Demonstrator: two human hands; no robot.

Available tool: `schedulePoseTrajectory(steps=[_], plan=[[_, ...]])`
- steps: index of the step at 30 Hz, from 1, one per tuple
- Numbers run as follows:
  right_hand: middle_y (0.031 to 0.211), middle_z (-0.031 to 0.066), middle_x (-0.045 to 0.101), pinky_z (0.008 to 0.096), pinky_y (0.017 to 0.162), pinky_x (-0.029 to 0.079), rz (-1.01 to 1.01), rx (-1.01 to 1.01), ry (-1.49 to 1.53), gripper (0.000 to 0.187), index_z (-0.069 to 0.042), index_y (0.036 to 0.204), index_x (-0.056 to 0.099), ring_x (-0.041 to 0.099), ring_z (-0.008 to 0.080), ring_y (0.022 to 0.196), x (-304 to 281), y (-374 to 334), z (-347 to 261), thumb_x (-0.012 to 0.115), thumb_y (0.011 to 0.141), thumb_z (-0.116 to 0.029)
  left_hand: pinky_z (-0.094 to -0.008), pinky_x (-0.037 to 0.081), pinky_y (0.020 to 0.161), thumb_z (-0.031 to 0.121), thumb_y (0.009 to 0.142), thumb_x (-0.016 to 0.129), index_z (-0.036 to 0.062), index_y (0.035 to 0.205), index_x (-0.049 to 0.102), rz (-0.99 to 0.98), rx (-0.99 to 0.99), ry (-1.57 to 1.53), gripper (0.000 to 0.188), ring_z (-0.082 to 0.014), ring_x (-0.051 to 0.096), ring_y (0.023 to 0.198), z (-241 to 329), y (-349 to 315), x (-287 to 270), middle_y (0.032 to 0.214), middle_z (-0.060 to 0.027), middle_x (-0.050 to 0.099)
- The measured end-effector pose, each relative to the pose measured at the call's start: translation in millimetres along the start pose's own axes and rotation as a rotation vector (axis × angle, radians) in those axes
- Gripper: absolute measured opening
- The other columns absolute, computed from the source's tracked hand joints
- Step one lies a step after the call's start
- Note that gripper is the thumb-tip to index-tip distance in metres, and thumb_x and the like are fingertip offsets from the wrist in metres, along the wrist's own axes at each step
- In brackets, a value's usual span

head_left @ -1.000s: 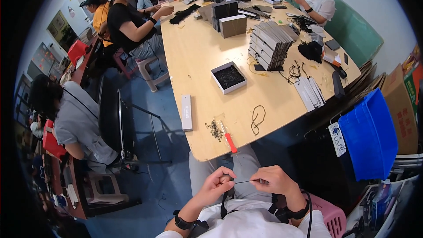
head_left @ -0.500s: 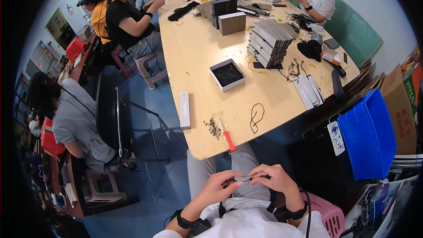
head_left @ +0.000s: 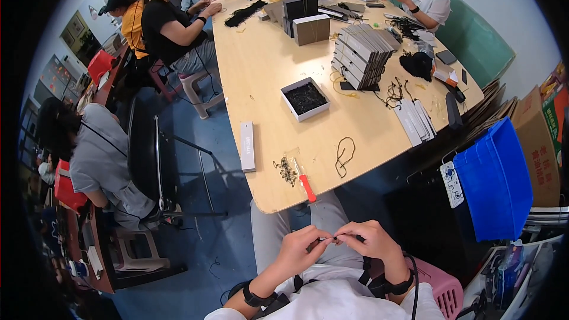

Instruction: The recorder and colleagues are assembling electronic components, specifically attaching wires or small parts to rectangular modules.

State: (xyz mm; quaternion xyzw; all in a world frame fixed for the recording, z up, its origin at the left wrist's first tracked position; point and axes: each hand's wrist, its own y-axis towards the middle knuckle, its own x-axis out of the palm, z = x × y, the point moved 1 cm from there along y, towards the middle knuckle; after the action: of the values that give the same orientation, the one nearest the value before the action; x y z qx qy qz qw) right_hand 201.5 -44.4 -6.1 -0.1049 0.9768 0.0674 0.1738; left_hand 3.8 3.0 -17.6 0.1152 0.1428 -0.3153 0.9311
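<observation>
Over my lap, my left hand and my right hand meet at the fingertips, thumb and fingers of each pinched together. Something small and dark shows between the fingertips, mostly hidden by them, and I cannot make out its kind. On the near end of the table, beyond my hands, lies a red-handled tool. Beside it is a small pile of dark metallic bits. A loop of dark cord lies to the right of these.
An open white box of black bits stands farther up the table, with a narrow grey box at the left edge. Stacked grey boxes rise behind. A blue bin is at my right. Several people sit around the room.
The fingertips of both hands have drawn closer together. A flat grey piece that showed between them is now largely covered, leaving just a small dark bit visible.
</observation>
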Motion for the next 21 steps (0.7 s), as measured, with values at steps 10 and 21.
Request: schedulePoseTrajectory(steps=[10,21], plan=[[0.078,0.0110,0.070,0.0259,0.064,0.055,0.001,-0.010,-0.034,0.007,0.003,0.091,0.064,0.071,0.0194,0.072,2,1,4,0.063,0.085,0.000,-0.0212,0.037,0.050,0.007,0.086,0.065,0.0011,0.089,0.067,0.022,-0.090,-0.083,0.007,-0.0066,0.048,0.056,-3,-1,3,0.071,-0.0031,0.057],[0.071,0.0067,0.067,0.0244,0.054,0.052,0.032,-0.067,-0.146,0.011,0.000,0.088,0.061,0.067,0.0152,0.060,7,-1,8,0.065,0.078,0.001,-0.0175,0.030,0.051,0.012,0.090,0.063,0.0008,0.091,0.065,-0.072,-0.316,-0.415,0.011,0.0011,0.038,0.059,-14,-5,3,0.070,0.0068,0.053]])
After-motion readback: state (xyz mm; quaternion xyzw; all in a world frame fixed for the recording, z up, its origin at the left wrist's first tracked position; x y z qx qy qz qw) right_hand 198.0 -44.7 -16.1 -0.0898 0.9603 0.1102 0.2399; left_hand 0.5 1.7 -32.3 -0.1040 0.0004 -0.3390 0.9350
